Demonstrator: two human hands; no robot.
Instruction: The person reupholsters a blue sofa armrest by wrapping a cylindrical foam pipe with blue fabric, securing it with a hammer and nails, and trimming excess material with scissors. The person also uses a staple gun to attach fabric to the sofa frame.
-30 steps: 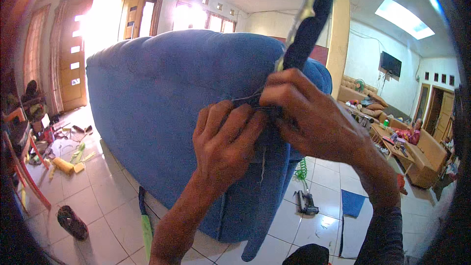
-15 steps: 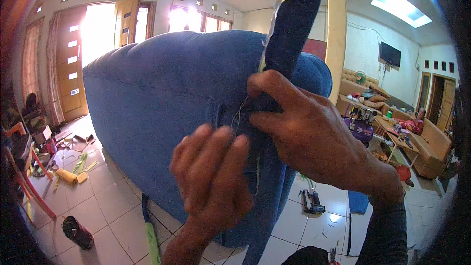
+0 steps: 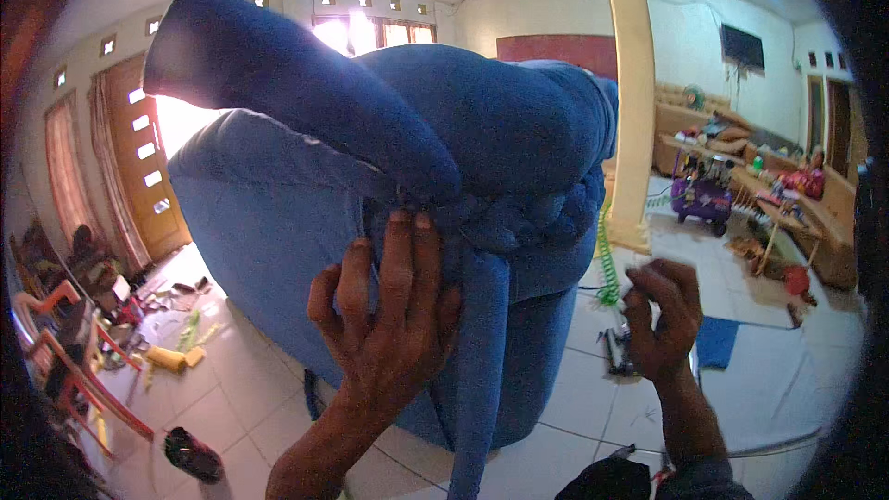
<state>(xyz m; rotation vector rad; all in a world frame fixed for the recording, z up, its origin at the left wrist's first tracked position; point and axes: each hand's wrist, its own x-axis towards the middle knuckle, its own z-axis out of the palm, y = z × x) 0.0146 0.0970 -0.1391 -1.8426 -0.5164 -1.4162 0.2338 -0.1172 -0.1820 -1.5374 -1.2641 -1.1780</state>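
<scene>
A large blue upholstered piece of furniture, likely a sofa, fills the middle. My left hand presses its spread fingertips against the bunched fabric at the seam, its thumb apart from them. From that seam a dark blue fabric flap sticks up and over to the left. A long blue strip hangs down beside my left hand. Away to the right, over the floor, is my right hand, its fingers curled toward the thumb. Whatever it may pinch is too small to make out.
A yellow pillar rises behind the furniture at right. A staple gun lies partly behind my right hand, near a green coiled hose. Farther back stand a purple compressor and a person by a couch. Left: a red-framed chair.
My right hand has left the seam and moved out to the right. The flap now leans left instead of standing up. My left fingers have straightened onto the fabric, and the view has shifted.
</scene>
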